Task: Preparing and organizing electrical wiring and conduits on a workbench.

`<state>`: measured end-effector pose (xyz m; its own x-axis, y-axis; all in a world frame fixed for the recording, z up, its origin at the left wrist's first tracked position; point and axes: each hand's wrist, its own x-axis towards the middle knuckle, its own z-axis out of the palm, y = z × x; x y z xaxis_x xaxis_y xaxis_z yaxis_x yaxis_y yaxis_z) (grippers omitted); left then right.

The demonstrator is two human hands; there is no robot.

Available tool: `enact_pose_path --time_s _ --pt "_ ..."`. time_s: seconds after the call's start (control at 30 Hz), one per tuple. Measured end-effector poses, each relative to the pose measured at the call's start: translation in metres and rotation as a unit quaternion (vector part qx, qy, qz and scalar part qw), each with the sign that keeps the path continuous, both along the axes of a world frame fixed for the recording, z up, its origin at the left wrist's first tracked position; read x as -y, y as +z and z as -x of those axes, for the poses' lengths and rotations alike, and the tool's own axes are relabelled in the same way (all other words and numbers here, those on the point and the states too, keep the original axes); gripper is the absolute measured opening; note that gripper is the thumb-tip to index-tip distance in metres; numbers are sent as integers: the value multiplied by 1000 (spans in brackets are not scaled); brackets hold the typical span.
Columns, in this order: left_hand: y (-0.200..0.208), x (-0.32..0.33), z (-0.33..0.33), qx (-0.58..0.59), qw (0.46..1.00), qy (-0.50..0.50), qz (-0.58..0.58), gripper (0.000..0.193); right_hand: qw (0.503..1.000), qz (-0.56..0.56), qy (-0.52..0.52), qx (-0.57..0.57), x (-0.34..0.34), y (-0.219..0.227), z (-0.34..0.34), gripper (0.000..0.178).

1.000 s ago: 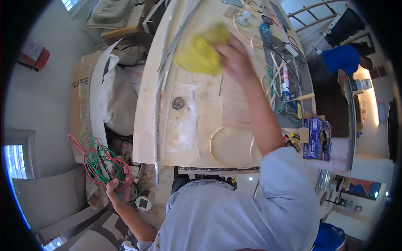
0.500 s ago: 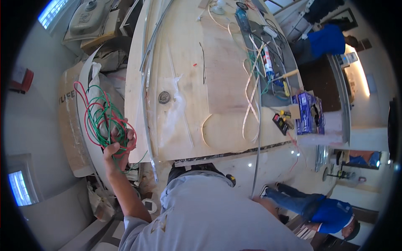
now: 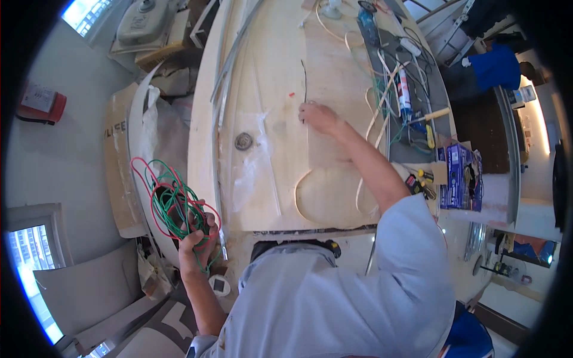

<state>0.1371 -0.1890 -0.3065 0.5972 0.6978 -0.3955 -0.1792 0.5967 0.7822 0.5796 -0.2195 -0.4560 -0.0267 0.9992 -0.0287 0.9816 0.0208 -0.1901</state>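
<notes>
A loose bundle of green and red electrical wire [image 3: 173, 209] is gripped in my left hand [image 3: 200, 238], off the left edge of the wooden table [image 3: 268, 203]. My right hand [image 3: 319, 117] reaches out over the table's middle. Its fingertips are pinched together at the near end of a thin black strip [image 3: 304, 77] lying along the board. A small red piece [image 3: 292, 95] lies just left of that strip. Further left are a round metal disc [image 3: 243, 141] and a crumpled clear plastic sheet [image 3: 250, 170].
Long metal strips [image 3: 225, 77] run along the table's left side. On its right lie a blue power tool [image 3: 369, 27], a sealant tube [image 3: 404, 95], a wooden-handled tool [image 3: 433, 115] and tangled cables. Beyond stands a blue box [image 3: 462, 176]. Another person [image 3: 495, 67] is at the upper right.
My right hand has come from the lower right to the black strip on the table. The wire bundle in my left hand sits a little nearer the table. The view has shifted.
</notes>
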Motion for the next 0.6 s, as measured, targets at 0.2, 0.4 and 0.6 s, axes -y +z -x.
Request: enact_pose_path --time_s 0.2,0.4,0.6 --pt "-19 0 -38 -4 999 -36 -20 68 966 -115 -23 -230 15 86 62 14" --pt "-6 8 -91 -56 977 -169 -119 72 747 -215 -17 -629 60 182 160 8" --pt "1 18 -87 39 966 -250 44 69 630 -187 -69 -751 31 161 147 16"
